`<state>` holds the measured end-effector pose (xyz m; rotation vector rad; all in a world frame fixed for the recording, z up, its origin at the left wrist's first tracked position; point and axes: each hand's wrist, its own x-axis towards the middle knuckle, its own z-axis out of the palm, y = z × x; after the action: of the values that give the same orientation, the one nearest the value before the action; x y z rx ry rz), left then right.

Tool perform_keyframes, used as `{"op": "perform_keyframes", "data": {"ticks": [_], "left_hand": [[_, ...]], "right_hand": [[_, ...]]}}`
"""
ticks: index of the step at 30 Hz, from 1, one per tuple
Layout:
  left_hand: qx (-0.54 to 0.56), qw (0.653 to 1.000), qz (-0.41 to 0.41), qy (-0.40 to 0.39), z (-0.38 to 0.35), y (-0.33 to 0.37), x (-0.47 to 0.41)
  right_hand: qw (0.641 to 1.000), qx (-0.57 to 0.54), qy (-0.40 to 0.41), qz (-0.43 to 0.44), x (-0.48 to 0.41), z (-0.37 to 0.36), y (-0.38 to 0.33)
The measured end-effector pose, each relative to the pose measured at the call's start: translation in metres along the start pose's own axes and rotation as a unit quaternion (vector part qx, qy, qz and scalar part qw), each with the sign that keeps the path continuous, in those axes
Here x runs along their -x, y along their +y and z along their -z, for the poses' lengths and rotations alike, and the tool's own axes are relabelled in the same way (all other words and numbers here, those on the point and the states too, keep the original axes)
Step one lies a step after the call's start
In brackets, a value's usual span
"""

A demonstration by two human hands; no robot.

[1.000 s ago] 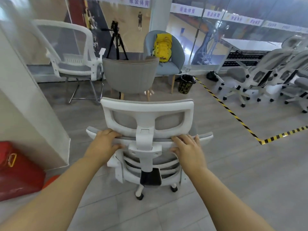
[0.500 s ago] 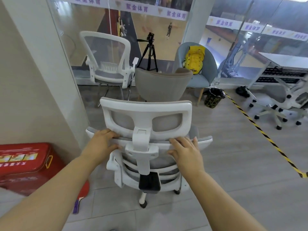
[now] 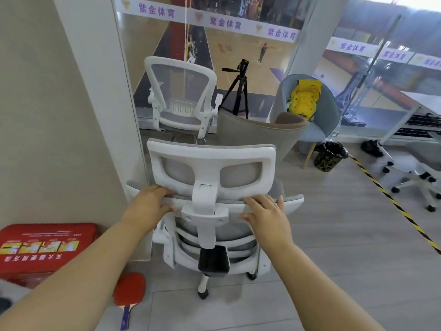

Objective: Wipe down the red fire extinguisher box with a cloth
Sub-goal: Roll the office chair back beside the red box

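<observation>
The red fire extinguisher box [image 3: 47, 249] stands on the floor at the lower left against the beige wall, with a yellow label on its top. My left forearm crosses in front of its right side. No cloth shows anywhere. Both hands are on the top rim of a white and grey office chair [image 3: 211, 163] in front of me. My left hand [image 3: 149, 206] grips the rim, fingers over it and thumb under. My right hand [image 3: 267, 217] rests on the rim with its fingers laid flat.
A red table tennis paddle [image 3: 130, 287] lies on the floor right of the box. Behind the chair stand a white mesh chair [image 3: 181, 99], a grey tub chair [image 3: 257, 134], a tripod [image 3: 238, 91] and a dark bin [image 3: 330, 156]. Yellow-black tape [image 3: 393, 206] crosses the floor at right.
The chair and my view have swung left toward the wall and pillar. The red box now shows much more of its top. Both hands stay on the chair's rim.
</observation>
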<state>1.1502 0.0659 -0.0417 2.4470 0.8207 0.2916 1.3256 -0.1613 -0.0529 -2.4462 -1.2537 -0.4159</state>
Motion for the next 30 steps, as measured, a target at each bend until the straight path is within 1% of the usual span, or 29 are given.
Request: {"op": "perform_keyframes", "data": {"ticks": [6,10,15,22,27,30], "left_hand": [[-0.019,0.999,0.038,-0.017,0.021,-0.023,-0.038],[-0.035,0.998,0.048,-0.025,0.025,-0.024,-0.061],[-0.017,0.997,0.071,-0.023,0.020,-0.026,-0.082],[-0.043,0.996,0.074,-0.006,0.024,-0.030,-0.112],[-0.035,0.996,0.077,0.001,0.020,-0.037,-0.119],[-0.052,0.995,0.083,0.001,0.020,-0.037,-0.119]], "right_hand": [[0.999,0.001,-0.034,0.011,-0.053,-0.023,-0.017],[0.999,0.012,-0.048,0.022,-0.082,-0.032,-0.010],[0.997,0.005,-0.077,0.017,-0.112,-0.040,-0.002],[0.994,0.004,-0.112,0.002,-0.140,-0.050,-0.008],[0.993,0.010,-0.114,0.010,-0.147,-0.054,-0.005],[0.993,0.014,-0.114,0.014,-0.146,-0.053,-0.006]]}}
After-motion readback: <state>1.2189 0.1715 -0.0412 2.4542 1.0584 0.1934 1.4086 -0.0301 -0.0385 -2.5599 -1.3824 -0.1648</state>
